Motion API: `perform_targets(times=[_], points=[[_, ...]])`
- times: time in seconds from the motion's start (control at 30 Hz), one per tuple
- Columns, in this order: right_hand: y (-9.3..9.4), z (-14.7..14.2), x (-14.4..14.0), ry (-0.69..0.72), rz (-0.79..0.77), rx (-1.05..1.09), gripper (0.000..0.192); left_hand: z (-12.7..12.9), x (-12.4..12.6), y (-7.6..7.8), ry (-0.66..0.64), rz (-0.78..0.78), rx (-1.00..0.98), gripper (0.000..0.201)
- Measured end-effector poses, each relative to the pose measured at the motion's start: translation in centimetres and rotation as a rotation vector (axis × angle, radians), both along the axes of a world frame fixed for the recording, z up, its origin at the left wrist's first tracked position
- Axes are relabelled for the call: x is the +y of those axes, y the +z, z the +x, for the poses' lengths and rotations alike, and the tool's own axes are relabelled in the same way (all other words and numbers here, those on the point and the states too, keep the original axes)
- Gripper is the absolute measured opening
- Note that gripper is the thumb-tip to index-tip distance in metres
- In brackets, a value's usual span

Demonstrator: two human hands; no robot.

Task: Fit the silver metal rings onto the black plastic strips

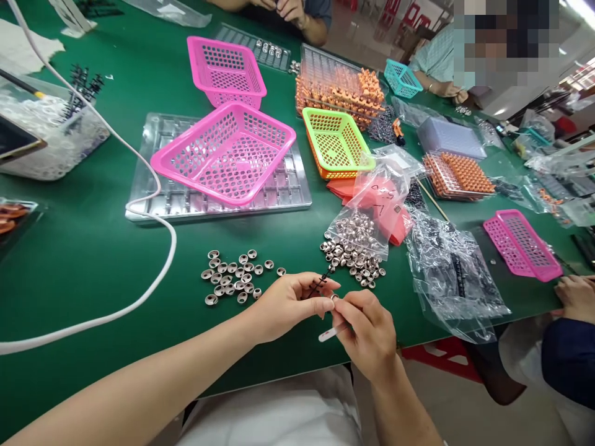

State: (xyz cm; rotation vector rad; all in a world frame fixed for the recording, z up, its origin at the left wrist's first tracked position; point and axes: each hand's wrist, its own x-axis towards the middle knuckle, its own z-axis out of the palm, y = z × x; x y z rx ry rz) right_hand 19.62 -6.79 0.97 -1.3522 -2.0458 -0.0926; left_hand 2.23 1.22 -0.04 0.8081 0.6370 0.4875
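My left hand (290, 303) pinches a thin black plastic sprue strip (320, 283) near the front edge of the green table (83, 248). My right hand (367, 331) meets it from the right, gripping white tweezers (329, 334) and touching a small silver cap (333, 298) at the strip. A loose cluster of silver caps (232, 277) lies just left of my hands. More silver caps (356, 257) spill from a clear bag (372, 210) just beyond my fingers.
Two pink baskets (225, 152) rest on a clear tray (288, 192), a green basket (337, 141) beside orange parts (341, 90). A white cable (153, 272) loops at left. Bags (450, 272) and a pink basket (523, 244) lie right. Other people's hands (576, 297) work nearby.
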Motion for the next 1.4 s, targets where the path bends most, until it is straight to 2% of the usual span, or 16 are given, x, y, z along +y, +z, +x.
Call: perform_targets(times=[0.37,0.67,0.77,0.9,1.0,1.17,1.23,1.4], points=[[-0.4,0.6,-0.3,0.068,-0.101,0.119,0.031,-0.3,0.1,0.3,-0.071,0.000,0.063,0.034],[-0.4,0.0,-0.3,0.123,-0.164,0.277,0.032,-0.8,1.2,0.6,-0.215,-0.005,0.091,0.031],[-0.5,-0.1,-0.8,0.073,-0.212,0.428,0.031,-0.8,1.1,0.9,-0.207,-0.003,0.078,0.033],[0.1,0.1,-1.5,-0.100,-0.241,0.798,0.013,-0.7,0.9,1.0,-0.176,-0.044,0.073,0.036],[1.0,0.5,-1.4,-0.067,-0.192,1.011,0.036,-0.7,0.9,0.9,-0.182,-0.058,0.066,0.037],[2.2,0.8,-1.2,-0.078,-0.059,1.039,0.057,-0.7,0.8,0.8,-0.170,-0.032,0.077,0.035],[2.0,0.5,-1.4,-0.046,-0.065,1.070,0.056,-0.7,0.7,0.8,-0.168,-0.020,0.080,0.034],[1.0,-0.2,-1.8,0.025,-0.201,1.067,0.042,-0.7,0.7,0.8,-0.166,-0.021,0.070,0.040]])
